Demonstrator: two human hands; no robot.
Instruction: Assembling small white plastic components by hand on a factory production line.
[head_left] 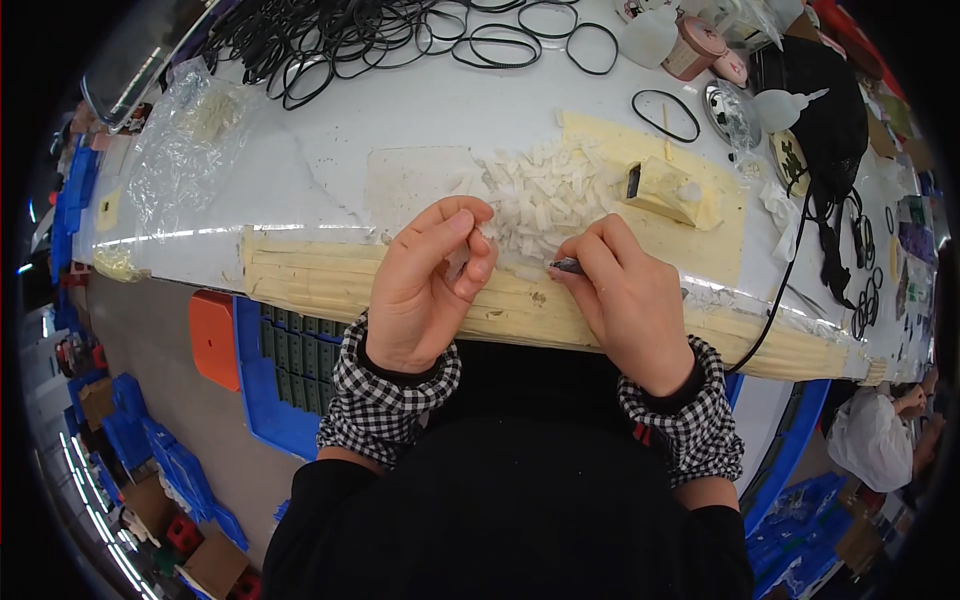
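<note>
Head view shows your left hand (425, 285) curled at the white table's (330, 150) near edge, thumb and forefinger pinched together, perhaps on one small white piece, though that is too small to tell. Your right hand (625, 300) grips a thin dark metal tool (566, 266), tip pointing left. Just beyond both hands lies the heap of small white cut pieces (545, 195), with loose black rubber rings (400, 35) well apart at the far edge.

top of frame: black rubber rings (400, 30) in a tangle
upper left: clear plastic bag (190, 140)
lower left: orange bin (215, 338), blue crates (150, 440)
</note>
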